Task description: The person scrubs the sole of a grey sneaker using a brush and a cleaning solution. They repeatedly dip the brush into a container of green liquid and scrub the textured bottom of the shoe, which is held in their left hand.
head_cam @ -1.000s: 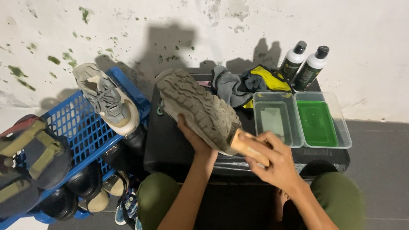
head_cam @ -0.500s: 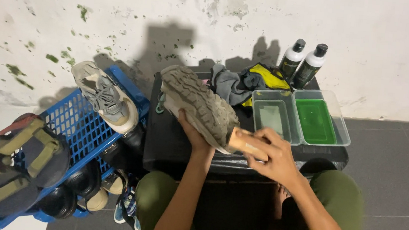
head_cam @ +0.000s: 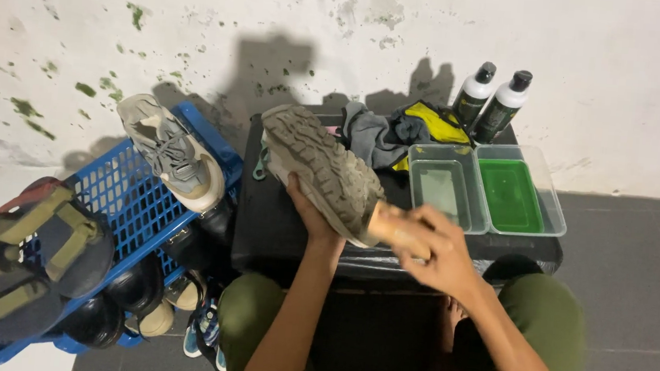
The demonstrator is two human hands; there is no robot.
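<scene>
Where sole faces up, shoe (head_cam: pixel 319 169) diagonal.

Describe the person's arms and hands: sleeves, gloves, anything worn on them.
Both forearms are bare, with no sleeve in view. The left hand and the right hand wear no gloves. No watch, ring or band shows on either wrist or on the fingers. The only clothing in view is olive-green cloth over the knees.
</scene>
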